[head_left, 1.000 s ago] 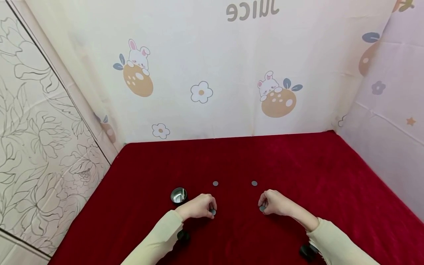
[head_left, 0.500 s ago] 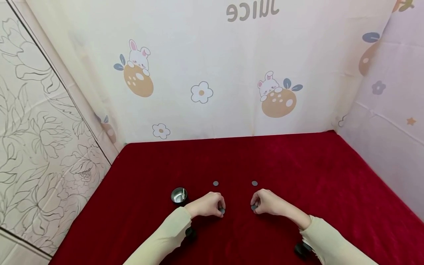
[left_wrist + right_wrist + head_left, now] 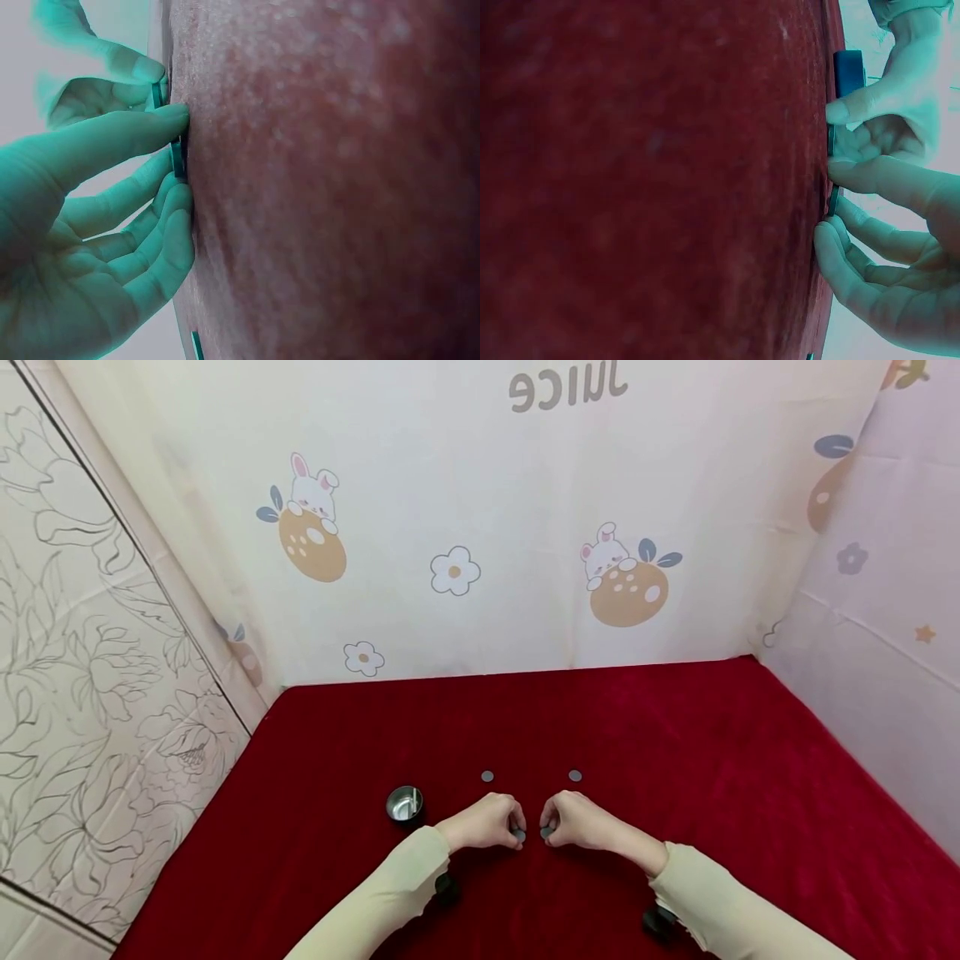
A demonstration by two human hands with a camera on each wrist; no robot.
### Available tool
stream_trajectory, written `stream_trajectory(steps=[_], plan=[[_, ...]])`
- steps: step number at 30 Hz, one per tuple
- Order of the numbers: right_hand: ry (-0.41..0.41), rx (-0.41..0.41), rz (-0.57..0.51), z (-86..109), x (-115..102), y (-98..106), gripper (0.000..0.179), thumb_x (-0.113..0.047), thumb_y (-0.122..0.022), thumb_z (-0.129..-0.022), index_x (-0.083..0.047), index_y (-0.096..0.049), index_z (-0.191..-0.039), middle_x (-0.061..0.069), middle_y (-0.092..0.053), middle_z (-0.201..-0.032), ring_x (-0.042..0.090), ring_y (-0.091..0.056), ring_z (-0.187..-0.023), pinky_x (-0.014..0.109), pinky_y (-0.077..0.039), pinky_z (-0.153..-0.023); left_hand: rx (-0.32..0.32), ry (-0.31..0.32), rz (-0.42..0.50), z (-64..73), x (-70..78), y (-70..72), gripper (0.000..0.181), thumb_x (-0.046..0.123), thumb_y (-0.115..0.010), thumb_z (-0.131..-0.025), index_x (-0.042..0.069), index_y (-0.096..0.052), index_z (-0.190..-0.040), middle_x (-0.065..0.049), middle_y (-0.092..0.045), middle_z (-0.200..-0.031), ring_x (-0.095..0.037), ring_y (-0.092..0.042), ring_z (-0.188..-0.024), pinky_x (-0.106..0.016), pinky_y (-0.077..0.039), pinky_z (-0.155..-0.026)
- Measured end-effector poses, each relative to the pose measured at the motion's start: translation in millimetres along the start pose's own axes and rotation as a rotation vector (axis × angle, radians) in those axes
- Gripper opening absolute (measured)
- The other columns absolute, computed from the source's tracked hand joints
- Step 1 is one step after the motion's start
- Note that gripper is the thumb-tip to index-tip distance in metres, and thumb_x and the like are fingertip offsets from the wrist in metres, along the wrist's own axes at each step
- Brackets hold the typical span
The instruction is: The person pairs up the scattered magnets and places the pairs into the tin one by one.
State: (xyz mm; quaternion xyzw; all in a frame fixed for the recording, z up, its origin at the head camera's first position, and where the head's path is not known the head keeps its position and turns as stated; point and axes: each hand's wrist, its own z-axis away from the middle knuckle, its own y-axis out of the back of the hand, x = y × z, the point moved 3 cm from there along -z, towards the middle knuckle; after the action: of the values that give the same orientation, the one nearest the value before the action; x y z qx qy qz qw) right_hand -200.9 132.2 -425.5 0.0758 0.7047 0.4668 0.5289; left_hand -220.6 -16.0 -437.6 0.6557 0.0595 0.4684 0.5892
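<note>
Near the middle of the red cloth my two hands face each other with a narrow gap between them. My left hand [image 3: 483, 822] pinches a small grey disc [image 3: 519, 835] between thumb and fingers, low on the cloth. A matching grey disc [image 3: 547, 832] is pinched the same way by my right hand [image 3: 583, 821]. Seen from the left wrist, the left disc [image 3: 178, 159] appears thin and edge-on against the cloth. The right wrist view also shows the right disc [image 3: 833, 201] from its edge. Fingers partly cover both discs.
Two more grey discs lie flat beyond the hands, a left one [image 3: 487, 776] and a right one [image 3: 575, 775]. A small dark metal bowl [image 3: 392, 811] holding a pale strip stands left of my left hand. A printed curtain [image 3: 517, 610] hangs behind the red cloth [image 3: 637, 718].
Both hands have moved inward, the left one rightward and the right one leftward, each bringing its disc along. The gap between the discs has narrowed. The far discs and bowl have stayed put.
</note>
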Motion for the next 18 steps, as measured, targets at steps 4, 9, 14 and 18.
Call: stream_trajectory(steps=[4,9,14,18], plan=[[-0.002,-0.011,0.006,-3.1,-2.0,-2.1,0.007,0.003,-0.067,-0.068,-0.001,-0.064,-0.074,-0.001,-0.057,-0.064,0.002,-0.047,-0.054,0.019,-0.042,-0.051,0.004,0.009,0.009,-2.9,1.8,-2.1,0.01,0.011,-0.072,-0.073,0.008,-0.065,-0.079,0.007,-0.057,-0.073,0.001,-0.05,-0.062,-0.012,-0.042,-0.057],[-0.014,-0.017,0.0,-7.6,-4.3,-5.2,0.007,0.002,-0.068,-0.068,-0.002,-0.064,-0.073,-0.003,-0.056,-0.063,0.003,-0.045,-0.052,0.019,-0.04,-0.049,-0.007,0.009,0.003,-4.8,0.5,-2.3,0.011,0.013,-0.072,-0.074,0.008,-0.065,-0.081,0.006,-0.058,-0.074,0.001,-0.051,-0.063,-0.012,-0.042,-0.057],[-0.022,-0.003,0.017,-10.3,-4.7,-8.2,0.007,0.001,-0.069,-0.067,-0.003,-0.064,-0.071,-0.003,-0.055,-0.061,0.003,-0.044,-0.052,0.019,-0.04,-0.05,-0.006,0.012,0.01,-4.9,0.6,-1.9,0.012,0.012,-0.072,-0.073,0.008,-0.065,-0.082,0.006,-0.059,-0.075,0.001,-0.05,-0.062,-0.012,-0.042,-0.057],[-0.014,0.006,0.018,-10.4,-5.2,-9.3,0.007,0.001,-0.069,-0.067,-0.003,-0.064,-0.069,-0.004,-0.055,-0.06,0.002,-0.044,-0.051,0.019,-0.04,-0.05,0.008,0.004,-0.004,-5.8,1.6,-2.6,0.014,0.014,-0.073,-0.072,0.008,-0.065,-0.082,0.006,-0.058,-0.075,0.001,-0.049,-0.061,-0.012,-0.041,-0.056]])
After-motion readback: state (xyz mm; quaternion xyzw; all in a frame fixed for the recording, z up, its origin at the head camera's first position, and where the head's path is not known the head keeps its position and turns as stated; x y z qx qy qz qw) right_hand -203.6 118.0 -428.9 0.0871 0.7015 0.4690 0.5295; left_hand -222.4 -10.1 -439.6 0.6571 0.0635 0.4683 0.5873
